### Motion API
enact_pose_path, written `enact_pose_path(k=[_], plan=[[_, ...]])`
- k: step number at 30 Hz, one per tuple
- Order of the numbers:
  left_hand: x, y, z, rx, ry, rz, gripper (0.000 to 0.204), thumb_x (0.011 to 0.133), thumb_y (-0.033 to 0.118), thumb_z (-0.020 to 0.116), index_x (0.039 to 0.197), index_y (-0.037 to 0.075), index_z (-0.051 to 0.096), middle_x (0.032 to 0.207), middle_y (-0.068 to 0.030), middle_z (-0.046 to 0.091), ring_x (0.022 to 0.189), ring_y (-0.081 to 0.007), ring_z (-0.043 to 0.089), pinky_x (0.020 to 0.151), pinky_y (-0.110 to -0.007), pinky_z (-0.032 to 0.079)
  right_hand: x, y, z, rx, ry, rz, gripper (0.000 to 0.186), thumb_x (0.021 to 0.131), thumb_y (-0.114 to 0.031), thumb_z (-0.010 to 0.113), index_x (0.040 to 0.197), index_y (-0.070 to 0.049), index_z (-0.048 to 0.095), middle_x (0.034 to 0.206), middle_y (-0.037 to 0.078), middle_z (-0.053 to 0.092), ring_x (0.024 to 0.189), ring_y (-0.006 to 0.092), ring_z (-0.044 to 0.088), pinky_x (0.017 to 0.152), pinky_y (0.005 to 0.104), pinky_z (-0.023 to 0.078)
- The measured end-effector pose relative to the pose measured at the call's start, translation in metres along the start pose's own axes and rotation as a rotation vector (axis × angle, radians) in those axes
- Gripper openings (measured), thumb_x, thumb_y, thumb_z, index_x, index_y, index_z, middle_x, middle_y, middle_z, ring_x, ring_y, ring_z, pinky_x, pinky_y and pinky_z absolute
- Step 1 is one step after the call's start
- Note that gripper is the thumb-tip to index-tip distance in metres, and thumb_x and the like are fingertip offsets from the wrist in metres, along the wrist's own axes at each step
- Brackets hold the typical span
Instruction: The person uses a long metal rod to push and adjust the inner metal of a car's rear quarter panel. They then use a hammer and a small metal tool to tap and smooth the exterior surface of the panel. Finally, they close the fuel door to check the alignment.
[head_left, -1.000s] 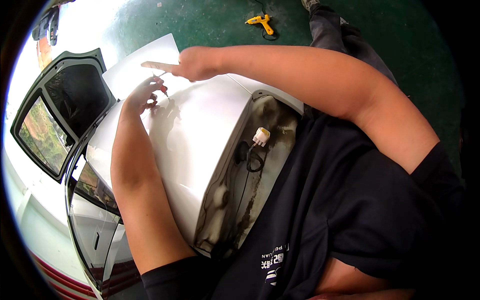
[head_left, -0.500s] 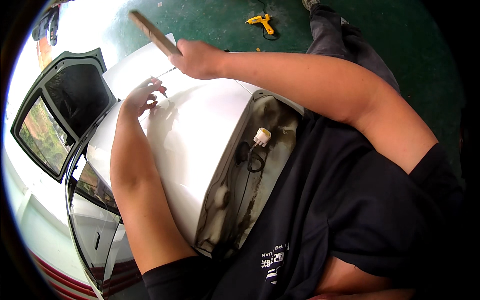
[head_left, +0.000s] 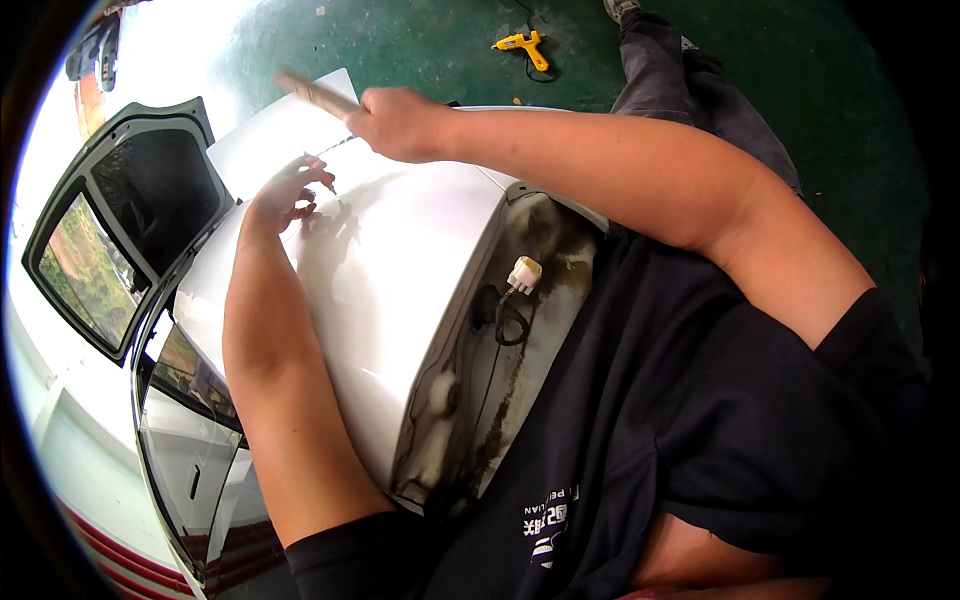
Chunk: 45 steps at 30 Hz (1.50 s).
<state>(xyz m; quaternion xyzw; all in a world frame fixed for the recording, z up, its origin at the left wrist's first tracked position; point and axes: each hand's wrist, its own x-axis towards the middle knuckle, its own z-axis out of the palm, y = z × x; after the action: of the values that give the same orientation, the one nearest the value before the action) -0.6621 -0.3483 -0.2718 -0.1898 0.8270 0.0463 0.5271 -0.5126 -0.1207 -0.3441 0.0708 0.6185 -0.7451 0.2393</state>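
Observation:
My left hand point(head_left: 282, 196) is over the white car panel point(head_left: 400, 230), its fingers pinched on a small pointed tool point(head_left: 328, 182) with a reddish part. The tip points down toward the painted surface; whether it touches I cannot tell. Above and to the right, my right hand point(head_left: 405, 125) is wrapped round one end of a brown, wood-like bar point(head_left: 320, 94). The bar reaches out to the left, beyond my left hand, and its far end is smeared by motion. Dark shadows of my left hand and the tool lie on the glossy paint.
Beside my body is an uncovered lamp recess point(head_left: 545, 235) with a white connector point(head_left: 524, 274) on a black cable. A raised rear door with a window point(head_left: 90, 260) stands at the left. On the green floor point(head_left: 420, 50) lies a yellow glue gun point(head_left: 522, 44); a person's leg point(head_left: 665, 75) is near it.
The far end of the bar has swung down toward my left hand, and my right hand has dropped slightly with it. My left hand and the pointed tool have barely moved.

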Motion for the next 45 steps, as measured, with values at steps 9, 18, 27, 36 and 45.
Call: enact_pose_path(k=[9, 18, 27, 36, 45], plan=[[0.002, 0.002, 0.001, 0.013, 0.001, 0.009, 0.039, 0.103, 0.044, 0.064, 0.131, 0.018, 0.059, 0.115, 0.0008, 0.068, 0.084, -0.0125, 0.047, 0.081, -0.033, 0.051, 0.0, -0.001, -0.001, 0.037, 0.101, -0.079, 0.052, 0.106, -0.038, 0.045, 0.126, 0.009, 0.053, 0.096, 0.022, 0.066, 0.09, 0.0378, 0.063, 0.088, 0.0457, 0.05], [-0.001, 0.002, 0.004, 0.011, 0.023, 0.027, 0.025, 0.102, 0.038, 0.063, 0.116, 0.018, 0.059, 0.105, 0.0048, 0.069, 0.087, -0.013, 0.048, 0.075, -0.032, 0.048, 0.0, -0.001, 0.0, 0.084, 0.161, -0.027, 0.048, 0.102, -0.041, 0.051, 0.108, 0.006, 0.059, 0.094, 0.018, 0.069, 0.088, 0.0303, 0.066, 0.081, 0.042, 0.051], [-0.007, 0.002, 0.001, -0.016, -0.015, 0.031, 0.024, 0.102, 0.037, 0.063, 0.116, 0.018, 0.059, 0.111, 0.0022, 0.068, 0.091, -0.0142, 0.048, 0.079, -0.034, 0.05, -0.015, -0.011, -0.004, -0.052, 0.012, -0.067, 0.058, 0.106, -0.041, 0.042, 0.134, 0.01, 0.048, 0.11, 0.027, 0.067, 0.104, 0.039, 0.065, 0.094, 0.0447, 0.05], [-0.009, -0.003, -0.003, -0.032, -0.04, 0.044, 0.029, 0.1, 0.036, 0.065, 0.122, 0.017, 0.06, 0.117, 0.0013, 0.067, 0.094, -0.0138, 0.05, 0.088, -0.035, 0.05, 0.0, 0.006, 0.005, 0.056, 0.118, -0.063, 0.046, 0.101, -0.041, 0.052, 0.107, 0.004, 0.061, 0.089, 0.013, 0.07, 0.08, 0.0227, 0.066, 0.075, 0.0374, 0.052], [-0.011, -0.008, -0.008, -0.062, -0.054, 0.054, 0.03, 0.103, 0.037, 0.062, 0.123, 0.015, 0.058, 0.116, -0.0017, 0.066, 0.098, -0.0154, 0.052, 0.091, -0.034, 0.05, 0.003, 0.002, 0.002, 0.092, 0.182, -0.08, 0.04, 0.099, -0.036, 0.052, 0.099, 0.003, 0.062, 0.082, 0.011, 0.067, 0.073, 0.0205, 0.061, 0.072, 0.0382, 0.05]])
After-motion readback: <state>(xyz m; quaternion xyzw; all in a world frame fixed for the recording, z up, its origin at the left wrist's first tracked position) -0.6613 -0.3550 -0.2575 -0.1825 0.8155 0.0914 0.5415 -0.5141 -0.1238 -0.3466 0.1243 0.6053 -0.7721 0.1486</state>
